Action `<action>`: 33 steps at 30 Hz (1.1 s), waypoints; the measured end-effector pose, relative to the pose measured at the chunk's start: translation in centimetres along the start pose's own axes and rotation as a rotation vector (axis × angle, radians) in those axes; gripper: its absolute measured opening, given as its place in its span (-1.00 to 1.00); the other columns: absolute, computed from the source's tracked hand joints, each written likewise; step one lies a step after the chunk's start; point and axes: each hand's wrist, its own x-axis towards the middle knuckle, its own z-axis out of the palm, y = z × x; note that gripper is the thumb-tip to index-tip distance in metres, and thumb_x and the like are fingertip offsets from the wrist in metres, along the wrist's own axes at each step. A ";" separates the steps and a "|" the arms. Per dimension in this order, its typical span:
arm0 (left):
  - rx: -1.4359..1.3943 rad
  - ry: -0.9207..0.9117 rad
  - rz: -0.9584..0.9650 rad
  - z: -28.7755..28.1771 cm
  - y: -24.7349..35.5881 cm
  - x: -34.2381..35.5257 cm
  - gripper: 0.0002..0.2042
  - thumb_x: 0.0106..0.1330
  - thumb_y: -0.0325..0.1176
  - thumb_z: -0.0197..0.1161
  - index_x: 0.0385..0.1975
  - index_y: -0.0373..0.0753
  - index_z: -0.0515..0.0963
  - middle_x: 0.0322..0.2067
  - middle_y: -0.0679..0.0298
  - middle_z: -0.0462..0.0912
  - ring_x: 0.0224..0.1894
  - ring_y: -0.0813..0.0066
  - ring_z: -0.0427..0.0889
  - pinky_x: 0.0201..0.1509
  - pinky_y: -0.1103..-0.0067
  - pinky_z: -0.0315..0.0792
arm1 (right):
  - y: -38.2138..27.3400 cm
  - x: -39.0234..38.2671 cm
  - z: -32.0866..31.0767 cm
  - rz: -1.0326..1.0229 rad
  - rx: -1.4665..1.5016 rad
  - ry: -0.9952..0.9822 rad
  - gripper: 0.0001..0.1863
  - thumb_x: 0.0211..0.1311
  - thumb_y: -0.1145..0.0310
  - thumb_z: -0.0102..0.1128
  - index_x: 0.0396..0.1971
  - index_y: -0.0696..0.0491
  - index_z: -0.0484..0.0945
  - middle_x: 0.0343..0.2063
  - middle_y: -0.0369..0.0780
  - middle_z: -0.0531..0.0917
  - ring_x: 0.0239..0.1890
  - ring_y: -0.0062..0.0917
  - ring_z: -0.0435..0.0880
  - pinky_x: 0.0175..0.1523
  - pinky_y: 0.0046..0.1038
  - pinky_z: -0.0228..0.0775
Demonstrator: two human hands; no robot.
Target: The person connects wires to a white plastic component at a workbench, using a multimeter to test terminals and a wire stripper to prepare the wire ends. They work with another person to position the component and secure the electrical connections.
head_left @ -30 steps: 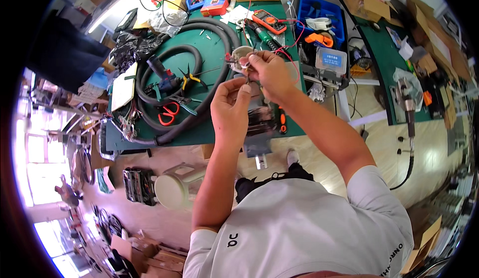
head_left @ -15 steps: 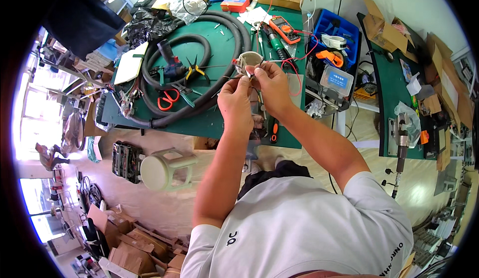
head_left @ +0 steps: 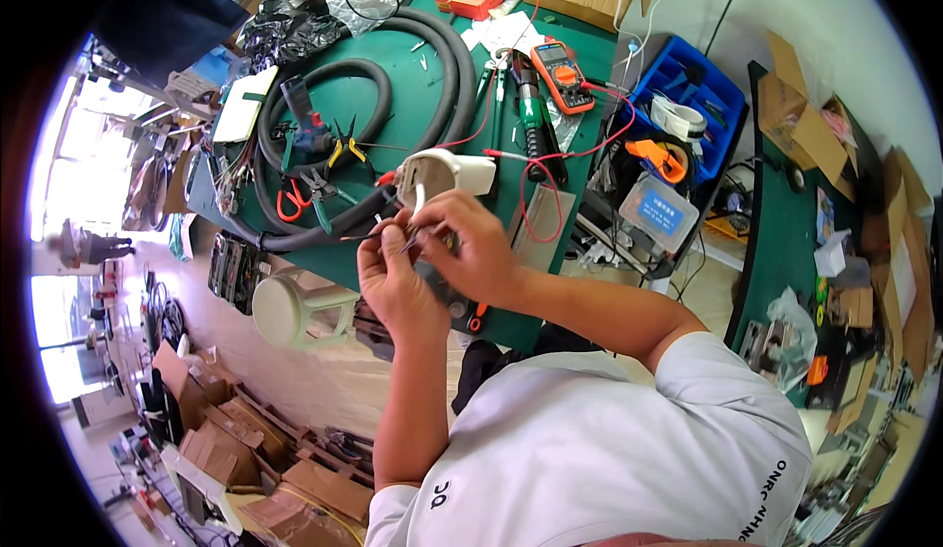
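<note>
My left hand (head_left: pixel 401 290) is closed, thumb and fingers pinching thin wires (head_left: pixel 360 238) whose ends stick out to the left. Close against it, my right hand (head_left: pixel 473 250) pinches among the same wires; its fingertips partly hide the grip. Just beyond the fingers lies a whitish connector housing (head_left: pixel 454 166) with a round open end facing me. A thick black cable (head_left: pixel 460 68) coils across the green table behind it. Red test leads (head_left: pixel 511 155) cross the table to the right of the housing, running to an orange multimeter (head_left: pixel 563 78).
Left of the hands lie yellow-handled pliers (head_left: pixel 350 150), red-handled scissors (head_left: pixel 292 200) and a power drill (head_left: pixel 310 136). A green-handled tool (head_left: pixel 530 113) lies near the multimeter. Blue bins (head_left: pixel 725 66) and a clear-lidded box (head_left: pixel 656 210) stand at the right. A stool (head_left: pixel 280 308) is at the left.
Both hands have come nearer and to the left in the view, still pinching the wires. The housing shows more fully beyond them. The whole view has shifted as well.
</note>
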 end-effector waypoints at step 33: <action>-0.053 -0.128 0.132 2.5 -2.9 -0.1 -0.75 0.43 -0.44 -0.01 0.03 -0.37 0.44 -0.02 0.12 0.56 -0.17 0.55 0.60 -0.23 0.70 0.52 | 1.6 3.2 -3.6 0.929 1.024 -0.161 -0.86 0.36 0.37 0.01 -0.28 0.14 0.42 -0.43 -0.22 0.59 -0.45 -0.58 0.61 -0.33 -0.56 0.53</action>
